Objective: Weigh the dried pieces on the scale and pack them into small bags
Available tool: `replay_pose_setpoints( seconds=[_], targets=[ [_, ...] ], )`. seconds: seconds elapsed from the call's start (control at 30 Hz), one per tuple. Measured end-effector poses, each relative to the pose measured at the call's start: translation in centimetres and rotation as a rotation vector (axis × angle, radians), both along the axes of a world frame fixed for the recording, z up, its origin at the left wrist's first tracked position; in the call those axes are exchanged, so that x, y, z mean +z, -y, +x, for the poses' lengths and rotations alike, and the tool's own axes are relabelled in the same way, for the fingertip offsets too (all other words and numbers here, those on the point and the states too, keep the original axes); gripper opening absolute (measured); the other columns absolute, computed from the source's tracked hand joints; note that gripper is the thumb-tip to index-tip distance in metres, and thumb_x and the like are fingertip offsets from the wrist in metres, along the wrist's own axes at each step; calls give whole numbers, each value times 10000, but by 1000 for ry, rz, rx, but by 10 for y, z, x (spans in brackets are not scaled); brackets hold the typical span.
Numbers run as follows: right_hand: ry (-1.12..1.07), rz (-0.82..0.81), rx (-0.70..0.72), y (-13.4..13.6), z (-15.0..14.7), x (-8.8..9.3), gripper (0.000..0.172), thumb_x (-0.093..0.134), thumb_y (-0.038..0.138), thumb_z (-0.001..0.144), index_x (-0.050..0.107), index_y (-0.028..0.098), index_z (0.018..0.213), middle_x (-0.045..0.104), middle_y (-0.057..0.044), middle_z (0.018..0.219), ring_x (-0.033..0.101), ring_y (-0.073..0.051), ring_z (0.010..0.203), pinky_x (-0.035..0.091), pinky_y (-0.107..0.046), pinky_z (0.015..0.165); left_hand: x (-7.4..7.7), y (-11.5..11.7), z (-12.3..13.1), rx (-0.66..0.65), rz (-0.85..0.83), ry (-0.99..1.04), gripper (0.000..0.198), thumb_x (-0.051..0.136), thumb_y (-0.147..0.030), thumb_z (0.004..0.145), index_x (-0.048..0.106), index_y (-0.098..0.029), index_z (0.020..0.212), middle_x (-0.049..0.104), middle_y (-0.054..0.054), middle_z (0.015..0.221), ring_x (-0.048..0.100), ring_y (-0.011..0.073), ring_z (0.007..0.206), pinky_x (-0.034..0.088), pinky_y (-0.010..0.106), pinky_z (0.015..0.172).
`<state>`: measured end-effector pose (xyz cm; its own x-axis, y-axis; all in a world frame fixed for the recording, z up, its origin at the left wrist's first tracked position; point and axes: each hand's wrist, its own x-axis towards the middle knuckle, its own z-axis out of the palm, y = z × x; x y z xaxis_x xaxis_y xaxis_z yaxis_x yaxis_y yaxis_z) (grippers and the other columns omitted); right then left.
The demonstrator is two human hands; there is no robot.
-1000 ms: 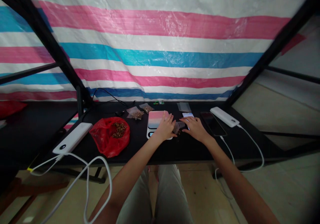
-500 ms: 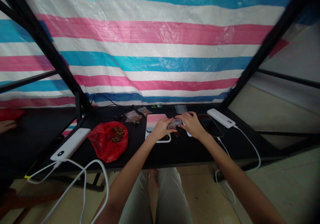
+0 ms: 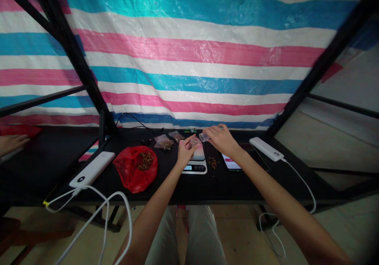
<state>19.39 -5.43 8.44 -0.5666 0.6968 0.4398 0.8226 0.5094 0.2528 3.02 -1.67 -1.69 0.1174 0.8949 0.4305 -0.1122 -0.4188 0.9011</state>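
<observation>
My left hand (image 3: 186, 151) is above a white kitchen scale (image 3: 204, 171), its fingers closed around a small clear plastic piece (image 3: 194, 142), a bag or cup, I cannot tell which. My right hand (image 3: 220, 139) grips a small clear plastic cup (image 3: 203, 137), tilted with its mouth toward the left hand. Under the left hand lies the scale's pink and pale platform (image 3: 199, 152); its display is lit. Beside the scale is a little heap of brown dried pieces (image 3: 213, 162). A red plastic bag (image 3: 134, 174) lies open on the left with more brown pieces (image 3: 145, 160) inside.
Two small filled clear bags (image 3: 164, 142) lie behind the scale, near a small green packet (image 3: 190, 130). A lit phone (image 3: 231, 163) and a white power bank (image 3: 266, 148) are on the right. Another power bank (image 3: 91, 169) with looping cable stands left. Another person's hand (image 3: 13, 143) shows far left.
My hands were together at the clear cup; now the right holds it up and the left has its own clear plastic piece. The brown heap and the scale's display are uncovered. The view has shifted slightly.
</observation>
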Motion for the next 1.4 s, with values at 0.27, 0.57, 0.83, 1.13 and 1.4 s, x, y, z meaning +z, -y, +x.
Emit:
replay_pose_setpoints(
  seconds=[0.27, 0.57, 0.83, 1.13, 1.4],
  targets=[
    [-606, -325, -367, -33, 25, -107, 322, 549, 274, 791, 497, 238, 1107, 678, -33, 982, 616, -229, 927, 417, -376, 777, -7, -24, -14, 89, -6, -35, 407, 570, -357, 769, 557, -152, 1121, 653, 77, 986, 606, 172, 904, 444, 312, 858],
    [-834, -166, -416, -28, 16, -159, 523, 534, 245, 770, 387, 114, 1255, 533, -164, 1196, 488, -261, 1121, 399, -437, 921, -14, -36, -18, -134, 285, -709, 525, 651, -386, 707, 534, -164, 1168, 597, 94, 1112, 530, 226, 1047, 376, 369, 946],
    [-718, -87, -378, 45, 13, -196, 375, 457, 308, 850, 514, 140, 1180, 516, -165, 1206, 459, -278, 1149, 393, -472, 954, -22, -36, -19, -119, 326, -777, 640, 637, -418, 718, 430, -174, 1272, 538, 100, 1228, 463, 233, 1142, 302, 397, 1002],
    [-729, -241, -241, 31, 19, -182, 411, 394, 183, 870, 450, 165, 1277, 535, -125, 1231, 496, -218, 1136, 419, -420, 959, -23, -21, -57, 424, 317, -469, 264, 386, -314, 891, 566, -170, 1019, 605, 68, 1010, 521, 181, 974, 381, 339, 886],
    [-608, -239, -146, 31, 26, -182, 389, 343, 110, 861, 540, 167, 1192, 557, -115, 1208, 488, -221, 1121, 422, -442, 938, -39, -28, -72, 553, 272, -517, 281, 340, -264, 903, 590, -171, 813, 603, 56, 830, 525, 183, 850, 397, 310, 788]
  ],
)
